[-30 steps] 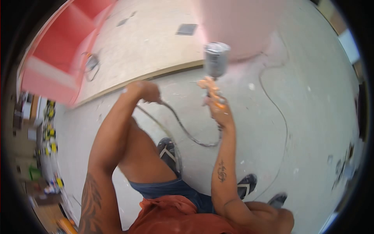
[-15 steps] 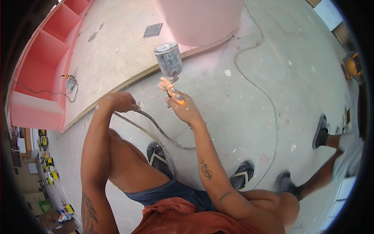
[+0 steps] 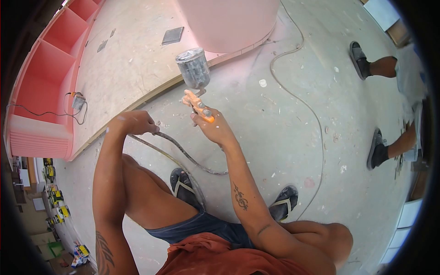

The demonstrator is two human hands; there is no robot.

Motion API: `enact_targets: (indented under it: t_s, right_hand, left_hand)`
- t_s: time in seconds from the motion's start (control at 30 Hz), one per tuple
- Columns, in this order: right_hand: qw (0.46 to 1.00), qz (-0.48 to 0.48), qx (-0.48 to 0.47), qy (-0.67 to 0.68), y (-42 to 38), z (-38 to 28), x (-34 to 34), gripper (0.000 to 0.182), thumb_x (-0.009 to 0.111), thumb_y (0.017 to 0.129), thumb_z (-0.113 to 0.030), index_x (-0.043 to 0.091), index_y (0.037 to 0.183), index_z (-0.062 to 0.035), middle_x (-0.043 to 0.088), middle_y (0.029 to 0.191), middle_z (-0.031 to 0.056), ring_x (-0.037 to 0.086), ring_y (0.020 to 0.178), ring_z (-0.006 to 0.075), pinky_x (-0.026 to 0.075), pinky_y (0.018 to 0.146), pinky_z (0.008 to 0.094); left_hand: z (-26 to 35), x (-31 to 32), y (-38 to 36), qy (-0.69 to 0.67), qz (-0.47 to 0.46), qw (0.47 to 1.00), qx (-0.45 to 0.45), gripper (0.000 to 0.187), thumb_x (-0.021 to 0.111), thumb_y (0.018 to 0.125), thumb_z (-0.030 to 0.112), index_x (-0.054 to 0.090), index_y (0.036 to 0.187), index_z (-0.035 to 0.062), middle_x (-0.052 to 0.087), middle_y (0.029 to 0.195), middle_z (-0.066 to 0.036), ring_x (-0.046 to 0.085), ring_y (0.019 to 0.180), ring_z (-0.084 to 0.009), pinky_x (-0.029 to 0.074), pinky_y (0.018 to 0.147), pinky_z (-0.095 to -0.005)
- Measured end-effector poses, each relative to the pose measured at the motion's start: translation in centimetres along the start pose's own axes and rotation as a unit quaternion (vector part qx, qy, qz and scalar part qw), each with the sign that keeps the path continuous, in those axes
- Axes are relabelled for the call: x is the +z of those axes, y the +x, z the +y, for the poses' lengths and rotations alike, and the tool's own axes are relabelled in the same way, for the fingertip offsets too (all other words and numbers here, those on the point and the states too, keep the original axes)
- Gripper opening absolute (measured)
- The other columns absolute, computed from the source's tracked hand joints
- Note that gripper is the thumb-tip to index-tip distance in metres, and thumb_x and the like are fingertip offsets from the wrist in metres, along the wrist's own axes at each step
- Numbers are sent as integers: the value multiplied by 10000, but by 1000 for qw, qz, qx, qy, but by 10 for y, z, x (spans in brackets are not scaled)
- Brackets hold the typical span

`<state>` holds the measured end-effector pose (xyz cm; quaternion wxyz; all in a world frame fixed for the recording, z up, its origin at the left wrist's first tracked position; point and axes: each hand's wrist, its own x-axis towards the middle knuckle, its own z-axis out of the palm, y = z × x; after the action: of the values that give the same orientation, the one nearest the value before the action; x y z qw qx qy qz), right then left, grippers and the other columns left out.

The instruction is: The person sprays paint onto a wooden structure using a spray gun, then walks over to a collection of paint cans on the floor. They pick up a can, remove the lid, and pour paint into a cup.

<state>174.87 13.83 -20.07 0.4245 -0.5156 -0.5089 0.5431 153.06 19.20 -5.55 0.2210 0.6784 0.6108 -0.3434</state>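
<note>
My right hand (image 3: 214,127) is closed round the handle of an orange paint spray gun (image 3: 197,105). On top of the gun sits a grey, paint-smeared cup (image 3: 193,68), tilted slightly. To the left, my left hand (image 3: 139,123) is closed on a dark air hose (image 3: 183,152), which curves from my fingers toward my right forearm. A second, lighter stretch of hose (image 3: 158,147) runs below it toward my left foot. The spray gun points away from me, near the edge of a low wooden platform (image 3: 137,101).
A pink rounded panel (image 3: 229,23) stands on the platform, and pink shelving (image 3: 41,87) lines the left. A small device with a cord (image 3: 79,101) rests by the shelves. A thin cable (image 3: 316,119) winds across the floor. Another person's feet (image 3: 378,149) are at the right.
The other person at the right has stepped forward, farther from me. My view has shifted slightly; both hands keep their grips and nearly the same places.
</note>
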Motion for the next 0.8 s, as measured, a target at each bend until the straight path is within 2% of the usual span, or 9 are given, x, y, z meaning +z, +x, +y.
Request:
enact_targets:
  t_s: [0.07, 0.37, 0.4, 0.47, 0.8]
  right_hand:
    - [1000, -5, 2, 10, 1, 2, 0, 376, 646, 937, -320, 666, 1139, -3, 691, 835, 144, 650, 786, 260, 512, 766, 387]
    - [999, -14, 8, 32, -1, -2, -2, 364, 646, 936, -322, 667, 1145, -24, 694, 851, 134, 651, 799, 253, 511, 773, 380]
    - [999, -10, 6, 31, -2, -4, -4, 364, 646, 936, -322, 667, 1145, -24, 694, 851, 134, 651, 799, 253, 511, 773, 380]
    - [999, -10, 28, 22, -6, -10, -6, 358, 646, 934, -322, 669, 1134, -26, 694, 854, 137, 651, 803, 259, 510, 775, 383]
    - [1000, -4, 9, 14, -2, -1, -7, 369, 647, 924, -327, 667, 1101, -4, 694, 854, 168, 657, 803, 303, 512, 779, 403]
  left_hand:
    - [3, -2, -2, 3, -7, 1000, -6, 409, 613, 922, 442, 770, 1127, 125, 723, 1175, -135, 670, 1086, -304, 494, 952, -405]
    - [-3, -2, 2, 4, -3, 1000, -12, 430, 616, 916, 442, 758, 1142, 105, 726, 1160, -143, 671, 1073, -318, 496, 943, -404]
    - [-7, 1, 4, 3, 11, 1000, -1, 421, 634, 911, 428, 755, 1148, 102, 745, 1051, -133, 679, 932, -263, 517, 863, -387]
    - [-9, 1, 5, 6, 12, 1000, 7, 422, 635, 911, 429, 754, 1149, 101, 744, 1061, -134, 680, 941, -263, 517, 867, -388]
    - [-7, 3, 1, 3, -1, 1000, 16, 417, 646, 910, 436, 760, 1142, 108, 739, 1105, -145, 681, 1019, -294, 504, 910, -393]
